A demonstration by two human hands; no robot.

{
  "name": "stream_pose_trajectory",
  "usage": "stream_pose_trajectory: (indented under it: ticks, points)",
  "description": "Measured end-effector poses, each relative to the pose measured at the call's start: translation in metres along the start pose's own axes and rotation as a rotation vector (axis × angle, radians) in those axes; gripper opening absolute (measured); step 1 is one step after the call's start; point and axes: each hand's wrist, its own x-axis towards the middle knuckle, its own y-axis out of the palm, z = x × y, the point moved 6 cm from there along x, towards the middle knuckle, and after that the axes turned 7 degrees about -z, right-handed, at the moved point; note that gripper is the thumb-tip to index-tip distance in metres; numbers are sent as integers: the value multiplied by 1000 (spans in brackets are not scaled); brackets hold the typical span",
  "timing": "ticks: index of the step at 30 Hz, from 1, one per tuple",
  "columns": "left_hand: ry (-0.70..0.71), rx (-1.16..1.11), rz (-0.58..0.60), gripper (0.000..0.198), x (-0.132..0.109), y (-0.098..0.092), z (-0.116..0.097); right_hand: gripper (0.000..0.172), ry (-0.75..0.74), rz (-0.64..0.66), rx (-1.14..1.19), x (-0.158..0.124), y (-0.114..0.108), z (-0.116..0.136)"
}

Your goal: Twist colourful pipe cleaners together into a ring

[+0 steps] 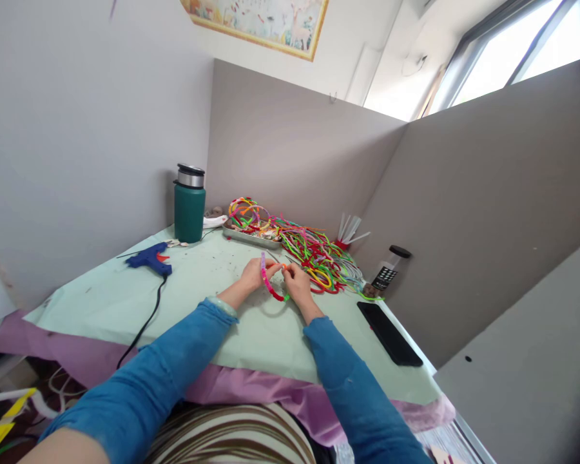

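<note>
A curved band [272, 290], lilac, pink and red with a green part at its right end, is between my two hands over the middle of the table. My left hand [252, 276] is closed on the band's pink and lilac side. Opposite it, my right hand [297, 283] pinches with its fingertips at a small orange bit by the band; whether that is the tip of a pipe cleaner is too small to tell. Just beyond lies a large heap of coloured pipe cleaners [314, 251]. Both forearms wear blue sleeves.
A blue glue gun [149, 259] with a black cord lies left, near a green bottle [189, 216]. Behind stands a metal tray [251, 237] of coloured pieces. On the right are a black phone-like slab [389, 334] and a clear jar [385, 276]. Grey partitions enclose the table.
</note>
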Motion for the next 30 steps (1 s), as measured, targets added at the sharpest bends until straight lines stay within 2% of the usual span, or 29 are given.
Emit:
stream_pose_trajectory:
  ticks: [3,6,10,15,21,30]
  points:
    - [38,-43,49,44,-1,3,-5,23,-25,27,-4,-1,3,0]
    - [67,-62,55,39,-2,1,-11,21,-45,60,9,-2,5,0]
    - [112,-29,13,27,-3,-3,-17,19,-35,89,16,-2,6,0]
    - [231,6,-46,21,-4,-8,-28,18,-17,98,-6,-2,5,2]
    - [331,6,-106,33,-4,-12,-30,16,-22,114,-31,-1,7,3]
    - [180,104,-284,24,-5,-23,-20,15,-4,160,-21,-1,8,2]
